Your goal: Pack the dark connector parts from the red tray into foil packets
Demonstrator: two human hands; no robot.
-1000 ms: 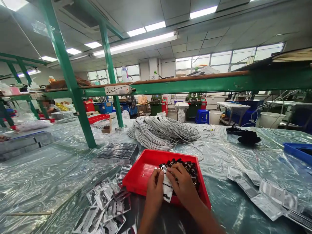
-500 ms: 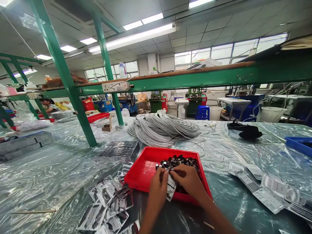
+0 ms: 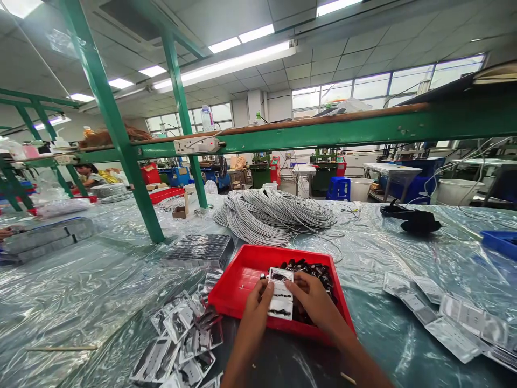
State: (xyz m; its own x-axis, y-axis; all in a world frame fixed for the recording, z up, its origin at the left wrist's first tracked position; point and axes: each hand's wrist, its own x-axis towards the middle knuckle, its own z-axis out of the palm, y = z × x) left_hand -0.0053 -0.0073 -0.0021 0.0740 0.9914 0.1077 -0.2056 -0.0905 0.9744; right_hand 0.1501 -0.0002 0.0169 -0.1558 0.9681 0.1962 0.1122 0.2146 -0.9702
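Between my two hands is a small flat printed packet [image 3: 281,304], white and silvery with dark patches, held upright over the red tray. My left hand [image 3: 257,302] pinches its left edge, and my right hand [image 3: 310,296] grips the right edge with the thumb on its face. Beneath and behind them, the red plastic tray [image 3: 232,293] holds a heap of small black parts [image 3: 323,275] on its right side. Similar packets [image 3: 177,323] lie scattered left of the tray. More flat packets [image 3: 452,328] are spread out at the right.
A big coil of grey cable [image 3: 270,213] lies behind the tray, beside a row of stacked packets [image 3: 200,249]. A green post [image 3: 139,188] rises at left. Black cloth items [image 3: 420,223] and a blue tray [image 3: 501,245] are at right. A person [image 3: 91,175] sits far left.
The packet has turned to face me and now stands flatter and higher between my hands. My hands have moved a little apart, to its two edges.
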